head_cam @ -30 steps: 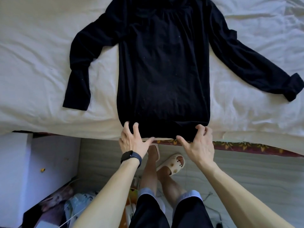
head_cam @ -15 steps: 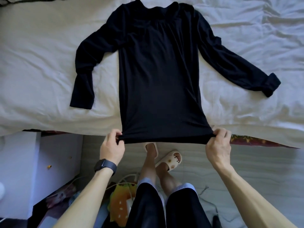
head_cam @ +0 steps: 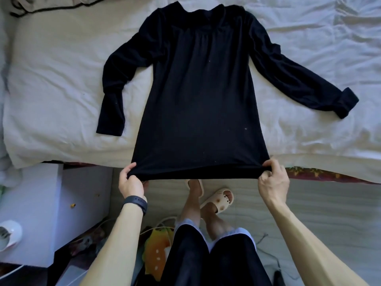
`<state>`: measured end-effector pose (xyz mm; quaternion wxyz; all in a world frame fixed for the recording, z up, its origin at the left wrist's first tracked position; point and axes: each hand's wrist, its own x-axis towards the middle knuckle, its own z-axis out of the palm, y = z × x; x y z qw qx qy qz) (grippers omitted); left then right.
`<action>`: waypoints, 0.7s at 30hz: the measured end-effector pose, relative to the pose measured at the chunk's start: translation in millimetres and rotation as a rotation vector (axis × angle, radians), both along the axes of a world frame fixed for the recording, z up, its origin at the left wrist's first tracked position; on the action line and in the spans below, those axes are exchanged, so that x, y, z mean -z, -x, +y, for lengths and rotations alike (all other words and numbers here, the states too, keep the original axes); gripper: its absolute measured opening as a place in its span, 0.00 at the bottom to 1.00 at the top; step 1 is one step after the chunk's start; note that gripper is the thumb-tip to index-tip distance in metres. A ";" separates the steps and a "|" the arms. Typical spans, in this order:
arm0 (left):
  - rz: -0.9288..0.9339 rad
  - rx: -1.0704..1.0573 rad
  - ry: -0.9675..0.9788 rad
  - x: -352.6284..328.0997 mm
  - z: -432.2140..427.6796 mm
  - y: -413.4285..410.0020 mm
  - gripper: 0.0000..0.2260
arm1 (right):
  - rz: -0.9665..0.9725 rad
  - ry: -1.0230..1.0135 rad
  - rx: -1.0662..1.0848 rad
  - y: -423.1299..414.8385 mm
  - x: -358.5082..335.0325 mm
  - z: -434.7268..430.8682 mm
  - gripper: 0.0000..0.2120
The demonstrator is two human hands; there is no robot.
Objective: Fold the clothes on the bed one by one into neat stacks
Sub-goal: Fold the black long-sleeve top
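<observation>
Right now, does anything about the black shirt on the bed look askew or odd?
Yes. On the shirt, the right sleeve stretches straight out with its cuff turned back, while the left sleeve bends down at the elbow. Small pale specks dot the front.

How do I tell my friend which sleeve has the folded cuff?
Find the white bed, then the black top spread on it. The sleeve on the right stretches out, ending in a turned-back cuff; the left one bends down, cuff flat.

The black top (head_cam: pixel 198 100) hides fingertips of the left hand (head_cam: pixel 132 182) and right hand (head_cam: pixel 273 181).
</observation>
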<state>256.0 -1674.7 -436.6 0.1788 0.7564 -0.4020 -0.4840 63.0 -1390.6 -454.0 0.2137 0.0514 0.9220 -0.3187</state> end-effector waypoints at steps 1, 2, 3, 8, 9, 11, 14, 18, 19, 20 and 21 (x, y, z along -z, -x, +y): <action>-0.025 0.099 0.010 -1.2 1.6 -0.3 0.24 | -0.004 0.015 0.000 -1.8 0.1 1.4 0.14; -0.057 0.225 0.025 -3.0 3.9 0.2 0.23 | -0.008 0.031 -0.017 -3.4 -0.2 2.3 0.13; -0.086 0.341 0.035 -4.3 6.5 0.6 0.21 | -0.019 0.040 -0.057 -5.3 -1.3 2.2 0.12; -0.239 0.883 0.084 -7.2 16.0 -9.6 0.18 | -0.037 0.051 -0.169 -14.4 -3.0 5.6 0.09; -0.305 1.005 0.126 -7.9 14.0 -15.3 0.18 | 0.006 0.052 -0.142 -13.8 -5.2 6.4 0.10; -0.463 1.132 0.215 -13.2 6.0 -27.0 0.18 | 0.081 0.048 -0.015 -8.2 -11.7 11.2 0.12; -0.695 0.982 0.290 -20.0 -15.7 -48.5 0.23 | 0.122 -0.008 0.126 -1.8 -18.2 27.8 0.14; -0.726 1.272 0.219 -11.4 -27.7 -70.8 0.27 | -0.014 -0.120 -0.270 -18.2 -5.0 38.8 0.18; -0.693 1.415 0.218 -6.3 -28.7 -75.4 0.30 | -0.047 -0.159 -0.395 -23.7 -0.6 39.5 0.20; -0.661 1.526 0.235 -1.7 -29.5 -79.3 0.32 | -0.070 -0.194 -0.474 -27.6 3.8 40.7 0.24; -0.648 1.607 0.269 2.2 -30.0 -83.1 0.34 | -0.078 -0.216 -0.513 -29.8 6.1 41.3 0.28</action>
